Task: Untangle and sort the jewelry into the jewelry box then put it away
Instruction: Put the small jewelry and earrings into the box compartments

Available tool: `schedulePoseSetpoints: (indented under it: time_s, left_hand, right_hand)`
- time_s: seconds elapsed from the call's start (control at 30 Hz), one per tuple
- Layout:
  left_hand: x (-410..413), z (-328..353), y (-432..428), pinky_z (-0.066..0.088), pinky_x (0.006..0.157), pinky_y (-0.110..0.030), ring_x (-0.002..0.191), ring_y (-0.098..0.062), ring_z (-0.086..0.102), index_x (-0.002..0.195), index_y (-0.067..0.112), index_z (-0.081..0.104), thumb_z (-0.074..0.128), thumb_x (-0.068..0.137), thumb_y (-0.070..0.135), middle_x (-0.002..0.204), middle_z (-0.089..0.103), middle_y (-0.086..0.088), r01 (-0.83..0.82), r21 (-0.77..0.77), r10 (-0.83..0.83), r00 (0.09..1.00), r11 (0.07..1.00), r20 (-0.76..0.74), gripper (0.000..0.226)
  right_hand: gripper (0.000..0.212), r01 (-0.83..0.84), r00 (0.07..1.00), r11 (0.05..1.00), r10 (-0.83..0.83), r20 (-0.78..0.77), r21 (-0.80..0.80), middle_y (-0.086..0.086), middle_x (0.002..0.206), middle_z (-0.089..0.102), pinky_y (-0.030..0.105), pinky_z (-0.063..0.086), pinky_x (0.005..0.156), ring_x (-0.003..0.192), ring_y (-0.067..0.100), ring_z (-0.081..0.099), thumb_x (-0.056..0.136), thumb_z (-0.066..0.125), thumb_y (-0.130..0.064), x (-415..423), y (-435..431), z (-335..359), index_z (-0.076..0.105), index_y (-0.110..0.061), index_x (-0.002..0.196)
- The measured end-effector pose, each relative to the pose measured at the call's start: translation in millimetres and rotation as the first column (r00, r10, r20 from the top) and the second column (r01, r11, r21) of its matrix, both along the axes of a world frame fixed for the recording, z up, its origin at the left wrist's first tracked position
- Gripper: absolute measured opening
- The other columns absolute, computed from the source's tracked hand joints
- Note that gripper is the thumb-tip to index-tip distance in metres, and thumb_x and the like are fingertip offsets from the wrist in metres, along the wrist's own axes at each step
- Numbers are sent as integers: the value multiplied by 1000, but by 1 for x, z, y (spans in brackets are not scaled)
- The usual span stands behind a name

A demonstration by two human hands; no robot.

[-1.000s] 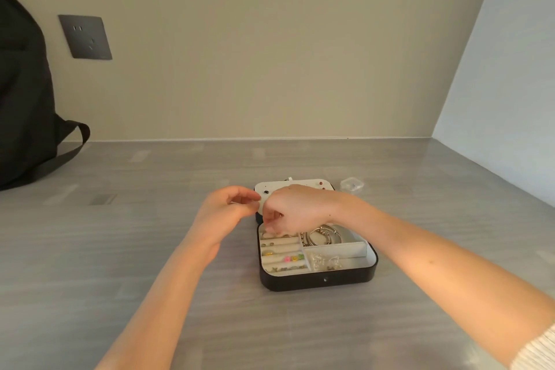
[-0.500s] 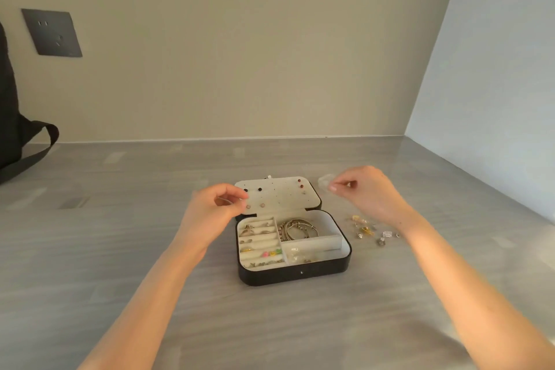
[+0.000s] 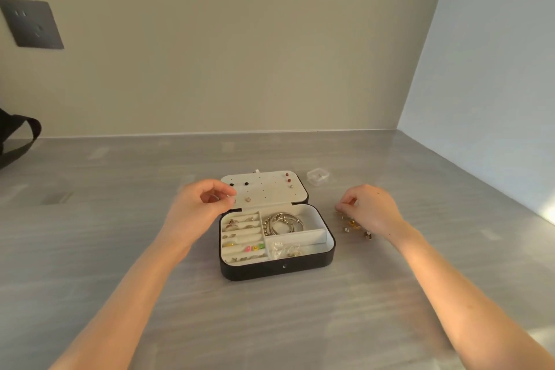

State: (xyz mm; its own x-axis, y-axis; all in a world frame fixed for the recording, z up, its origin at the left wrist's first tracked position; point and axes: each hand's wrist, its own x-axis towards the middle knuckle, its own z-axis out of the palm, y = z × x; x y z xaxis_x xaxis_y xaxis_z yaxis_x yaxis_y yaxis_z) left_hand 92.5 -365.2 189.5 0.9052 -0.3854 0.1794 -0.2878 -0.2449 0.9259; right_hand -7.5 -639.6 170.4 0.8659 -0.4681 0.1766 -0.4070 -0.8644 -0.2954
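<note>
Black box (image 3: 276, 267) mid-bench, lid (image 3: 270, 194) laid back flat with studs pegged in it, the first watcher notes. Contents?

Rings (image 3: 240, 222) in the left slots, bangles (image 3: 282, 222) in the far right cell, small pale bits in the near right one, the second answers.

Left hand?

Left hand (image 3: 199, 204) hovers over the box's far left corner, fingers curled, thumb and forefinger pinching a small piece (image 3: 215, 198). Too small to name.

Right hand?

Right hand (image 3: 371, 207) is low on the bench (image 3: 120, 234), right of the box and apart from it. Fingers curl down, tips pressed together at the far edge of the loose pieces (image 3: 356, 227). Whether it holds one: cannot tell.

Anything else?

Clear tub (image 3: 317, 176) just beyond the lid's right corner. Socket (image 3: 31, 24) on the wall, dark strap (image 3: 18, 135) at far left.
</note>
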Motion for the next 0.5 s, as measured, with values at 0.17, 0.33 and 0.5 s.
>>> schedulePoseSetpoints:
  time_s: [0.17, 0.33, 0.5]
  left_hand:
    - [0, 4, 3, 42, 75, -20, 78, -10, 56, 81, 18, 69, 66, 81, 3, 86, 65, -4, 0, -16, 0, 1000, 1000, -10, 15]
    - [3, 4, 6, 42, 74, -18, 83, -8, 58, 82, 20, 69, 65, 82, 6, 91, 66, -3, -29, -12, 29, 999, 999, -39, 15]
    - [4, 5, 8, 40, 71, -17, 82, -8, 57, 83, 19, 70, 65, 81, 6, 93, 66, -3, -46, -19, 45, 997, 999, -57, 14]
  right_hand:
    - [16, -242, 939, 894, 118, 324, 377, 5, 70, 66, 22, 39, 64, 66, 8, 53, 86, 64, -24, -9, 38, 31, 71, -14, 75]
    - [6, -411, 904, 668, 385, 184, 621, -12, 73, 66, 1, 40, 59, 62, -8, 53, 81, 71, -25, 2, 112, 45, 73, -19, 81]
    - [24, -339, 908, 648, 414, 58, 683, -3, 96, 70, 10, 44, 75, 87, 0, 59, 79, 73, -27, 26, 129, 38, 73, -10, 96]
